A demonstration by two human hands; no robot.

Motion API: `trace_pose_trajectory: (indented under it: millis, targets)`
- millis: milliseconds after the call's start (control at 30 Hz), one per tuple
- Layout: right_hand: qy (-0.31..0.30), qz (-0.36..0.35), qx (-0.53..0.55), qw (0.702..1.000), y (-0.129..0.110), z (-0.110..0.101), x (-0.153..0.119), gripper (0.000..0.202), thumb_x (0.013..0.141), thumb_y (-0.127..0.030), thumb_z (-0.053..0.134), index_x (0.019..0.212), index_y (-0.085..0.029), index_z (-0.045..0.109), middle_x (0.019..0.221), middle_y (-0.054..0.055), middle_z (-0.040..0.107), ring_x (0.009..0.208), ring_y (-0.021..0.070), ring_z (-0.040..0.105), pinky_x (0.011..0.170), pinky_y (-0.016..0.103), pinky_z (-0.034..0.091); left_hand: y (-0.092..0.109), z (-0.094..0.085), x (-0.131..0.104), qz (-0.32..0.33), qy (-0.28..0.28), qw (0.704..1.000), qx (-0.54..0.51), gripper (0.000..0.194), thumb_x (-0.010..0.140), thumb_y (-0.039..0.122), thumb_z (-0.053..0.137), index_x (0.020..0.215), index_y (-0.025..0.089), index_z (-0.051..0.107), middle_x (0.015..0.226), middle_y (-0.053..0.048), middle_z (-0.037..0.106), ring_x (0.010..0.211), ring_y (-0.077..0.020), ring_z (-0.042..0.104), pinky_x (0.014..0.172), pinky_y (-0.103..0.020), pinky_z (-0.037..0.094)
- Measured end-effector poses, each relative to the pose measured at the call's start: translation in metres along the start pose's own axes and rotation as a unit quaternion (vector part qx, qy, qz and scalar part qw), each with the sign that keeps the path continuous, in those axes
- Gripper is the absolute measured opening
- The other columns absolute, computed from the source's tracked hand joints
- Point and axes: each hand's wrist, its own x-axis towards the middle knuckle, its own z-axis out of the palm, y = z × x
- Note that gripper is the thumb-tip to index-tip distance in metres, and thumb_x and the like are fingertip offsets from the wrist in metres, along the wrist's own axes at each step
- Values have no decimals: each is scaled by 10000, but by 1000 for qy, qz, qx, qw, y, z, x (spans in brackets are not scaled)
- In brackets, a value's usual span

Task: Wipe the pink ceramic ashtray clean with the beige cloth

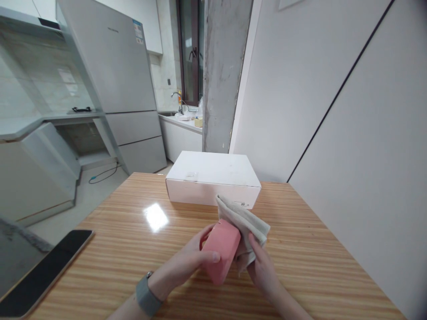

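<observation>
My left hand [195, 253] grips a pink box-like object with rounded corners [224, 246], its thumb lying across the near face. The object is tilted and held above the table; its exact kind does not show. In my right hand [263, 266] is a folded grey cloth [245, 218], pinched between thumb and fingers. The cloth's left side touches the right edge of the pink object. Some fingers of my right hand are hidden behind the cloth. A watch with a grey band [148, 295] is on my left wrist.
A white cardboard box [213, 169] stands on the wooden table [320, 249], just beyond the cloth. A dark flat device resembling a phone [46, 271] lies at the left edge. Behind are a fridge [113, 58], a grey pillar [225, 75] and a white wall at right.
</observation>
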Motion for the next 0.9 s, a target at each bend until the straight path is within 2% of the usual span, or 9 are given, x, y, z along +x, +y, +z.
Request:
trace_pose_trajectory:
  millis: [100, 200, 300, 433, 533, 633, 733, 800, 900]
  targets:
    - [-13, -10, -6, 1000, 0, 0, 0, 368, 621, -496, 831, 876, -240, 762, 917, 47, 788, 1127, 267, 643, 1001, 354, 492, 1, 2, -3, -17, -11, 999, -48, 684, 642, 386, 803, 1260, 177, 597, 1129, -116, 686, 1014, -282, 626, 840, -333, 452]
    - [-3, -7, 2, 1000, -1, 3, 0, 374, 594, -498, 845, 860, -249, 763, 1007, 47, 778, 1202, 269, 596, 1062, 364, 441, -3, 0, -2, -43, 7, 995, -92, 595, 702, 469, 747, 1185, 138, 640, 1029, -122, 716, 957, -269, 649, 795, -321, 477]
    - [5, 9, 17, 1000, -1, 6, 2, 396, 556, -491, 865, 848, -243, 763, 1051, 47, 769, 1218, 274, 586, 1086, 376, 419, -11, -1, 1, -54, 26, 991, -122, 521, 757, 461, 707, 1149, 122, 652, 1027, -128, 719, 901, -243, 662, 775, -315, 502]
    - [32, 25, 26, 999, 1, 7, 2, 473, 522, -468, 886, 903, -220, 757, 1133, 60, 742, 1262, 270, 551, 1104, 369, 398, -13, -1, 3, -42, 25, 987, -155, 490, 807, 412, 669, 1196, 117, 626, 1114, -141, 702, 939, -242, 662, 815, -342, 521]
    - [33, 45, 29, 998, 4, 8, 0, 498, 545, -466, 876, 945, -198, 749, 1115, 87, 747, 1260, 281, 553, 1068, 391, 441, -7, -2, 4, -35, 23, 981, -187, 542, 824, 457, 633, 1244, 117, 599, 1177, -158, 680, 1002, -280, 650, 842, -401, 527]
    - [14, 56, 31, 998, 8, 10, -3, 501, 564, -486, 863, 954, -194, 748, 1069, 91, 763, 1244, 277, 567, 1032, 380, 477, -2, -3, 7, -25, 55, 975, -211, 610, 849, 542, 554, 1308, 141, 551, 1216, -155, 663, 1085, -323, 620, 887, -470, 509]
    - [6, 73, 29, 997, 9, 11, -3, 493, 565, -500, 859, 939, -195, 754, 1041, 85, 771, 1194, 280, 609, 1006, 371, 502, -4, -4, 13, 4, 87, 975, -203, 670, 862, 586, 499, 1363, 141, 500, 1236, -143, 657, 1156, -314, 588, 967, -436, 463]
    - [7, 80, 30, 996, 9, 13, -2, 483, 568, -500, 856, 924, -190, 758, 1037, 86, 772, 1149, 284, 640, 985, 370, 518, -9, -6, 16, 8, 98, 979, -181, 722, 849, 617, 491, 1373, 119, 488, 1196, -150, 677, 1121, -311, 610, 912, -396, 488]
    - [3, 86, 33, 996, 8, 14, 0, 473, 568, -495, 857, 907, -178, 762, 1032, 89, 772, 1109, 288, 663, 965, 366, 529, -15, -8, 17, -26, 103, 984, -146, 778, 834, 664, 468, 1371, 101, 482, 1083, -171, 713, 936, -325, 677, 661, -371, 534]
